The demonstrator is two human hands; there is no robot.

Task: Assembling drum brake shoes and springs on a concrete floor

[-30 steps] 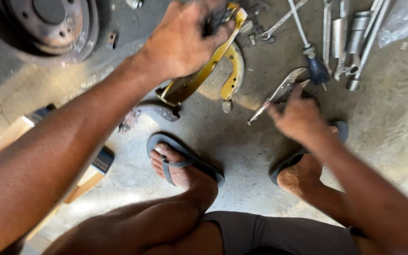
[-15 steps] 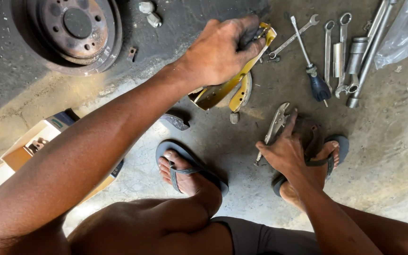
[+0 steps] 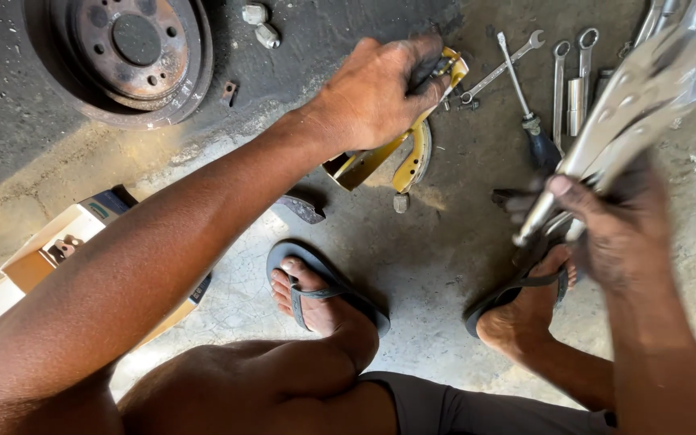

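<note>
Our left hand is clamped on the yellow brake shoes at twelve o'clock, while our right hand grips raised locking pliers at three o'clock.

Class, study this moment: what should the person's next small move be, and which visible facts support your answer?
Probably bring the locking pliers down to the yellow brake shoes. The right hand holds the pliers lifted off the floor, apart from the shoes, while the left hand grips the shoes' top end against the concrete, steadying them.
</note>
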